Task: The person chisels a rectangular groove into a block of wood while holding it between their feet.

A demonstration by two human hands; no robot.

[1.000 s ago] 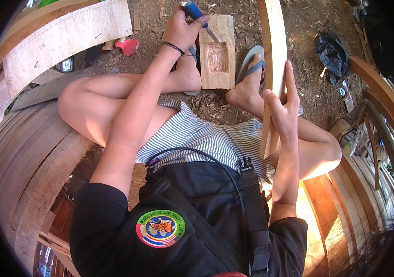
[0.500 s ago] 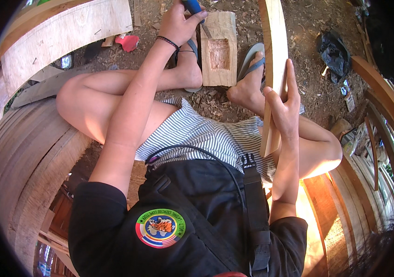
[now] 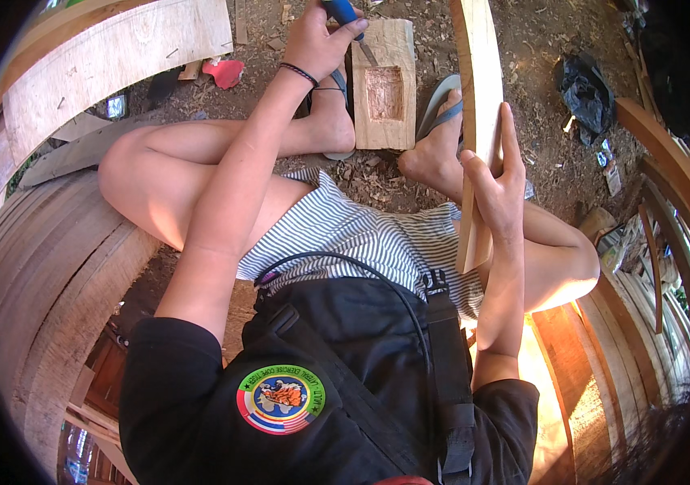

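My left hand (image 3: 318, 44) is closed around the blue handle of a chisel (image 3: 340, 10), up at the far edge of the view. Its narrow metal blade slants down to the right, with the tip close to the far left corner of a rectangular recess cut in a pale wood block (image 3: 385, 136). The block lies on the ground between my feet. In my right hand (image 3: 497, 190) is a long, slightly curved wooden board (image 3: 482, 81), gripped near its lower end with the thumb on one side and fingers on the other. The board's far end runs out of view.
Wood chips cover the dirt ground (image 3: 377, 186). Stacked curved planks (image 3: 54, 267) line my left side, and a board with nails (image 3: 110, 81) stands at far left. On the right are a black plastic bag (image 3: 586, 101) and more curved timber (image 3: 668, 149). A red scrap (image 3: 224, 73) lies left.
My left hand and the chisel have shifted slightly to the right. The board's far end has tipped a little left, while my right hand stays nearly in place.
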